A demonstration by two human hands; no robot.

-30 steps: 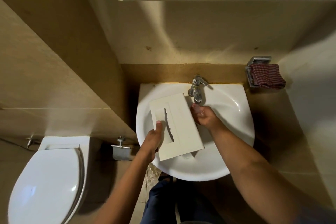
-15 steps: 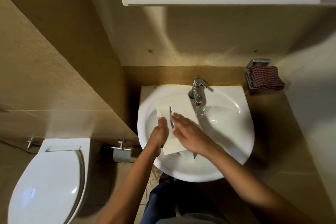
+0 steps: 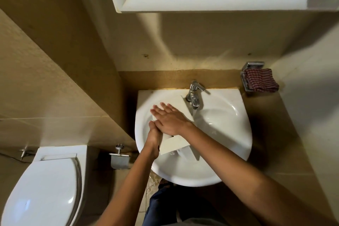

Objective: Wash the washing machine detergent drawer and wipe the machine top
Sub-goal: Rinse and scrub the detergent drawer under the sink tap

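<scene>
Right hand (image 3: 169, 118) slid up drawer (image 3: 174, 145), fingers (image 3: 159, 109) flat, spread; left hand (image 3: 154, 136) grips near edge; long axis toward tap (image 3: 193, 97).

**A small tiled bathroom**

A white sink (image 3: 236, 126) with a chrome tap (image 3: 193, 97) at its back stands against beige tiled walls. Left of the sink and lower are a toilet (image 3: 42, 189) and a metal paper holder (image 3: 119, 160). Above it hangs a white-framed mirror cabinet (image 3: 211, 0), and to its right a checked cloth (image 3: 260, 82).
</scene>
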